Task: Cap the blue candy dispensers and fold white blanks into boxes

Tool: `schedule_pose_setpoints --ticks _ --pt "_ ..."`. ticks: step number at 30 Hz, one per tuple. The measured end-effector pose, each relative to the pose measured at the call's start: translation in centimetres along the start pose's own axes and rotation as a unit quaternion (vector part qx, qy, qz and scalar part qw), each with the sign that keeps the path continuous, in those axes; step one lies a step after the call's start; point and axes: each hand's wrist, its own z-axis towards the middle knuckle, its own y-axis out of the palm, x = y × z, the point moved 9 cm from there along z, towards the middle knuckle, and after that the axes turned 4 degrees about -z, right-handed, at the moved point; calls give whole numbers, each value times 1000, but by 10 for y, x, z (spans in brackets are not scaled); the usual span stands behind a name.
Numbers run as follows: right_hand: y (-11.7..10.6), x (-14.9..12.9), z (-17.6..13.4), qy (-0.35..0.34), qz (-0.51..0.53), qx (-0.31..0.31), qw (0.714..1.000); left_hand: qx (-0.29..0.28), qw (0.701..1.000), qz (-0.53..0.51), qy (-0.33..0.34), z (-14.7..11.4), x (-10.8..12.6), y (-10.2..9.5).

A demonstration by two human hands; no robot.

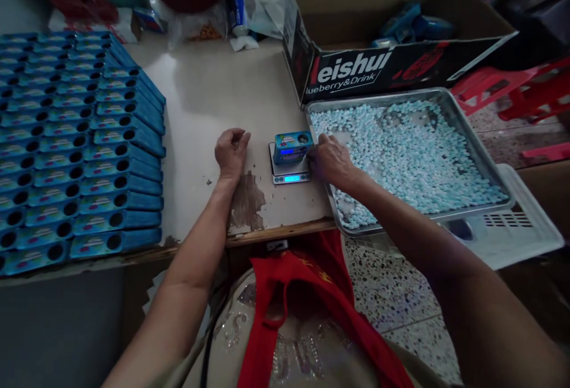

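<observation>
While the blue box (291, 149) sits on the scale (285, 174), long side running left to right, the right hand (333, 159) is nearer, just right of it, grip unclear; the left hand (230, 153), loosely curled, empty, lies left on the worktop (200, 91).

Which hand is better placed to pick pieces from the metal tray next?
Probably the right hand: it is at the left edge of the metal tray, near the pale blue pieces. The left hand is farther off, beyond the scale and the blue container on it.
</observation>
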Motion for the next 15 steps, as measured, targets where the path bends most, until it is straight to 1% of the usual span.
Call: schedule_pose_setpoints --ticks 2,7,9,12,15 --pt "3 2 3 -2 3 6 1000 1 1000 4 3 0 0 1" --pt "5 5 5 -31 47 63 996 9 1000 -24 2 -1 -2 3" --pt "5 5 3 -36 55 76 995 13 999 -33 2 -1 -3 3" --pt "-3 5 -2 -36 72 87 993 12 999 -30 5 -1 -3 3" --pt "-18 12 -11 -39 124 112 985 7 1000 -17 7 -1 -2 3"
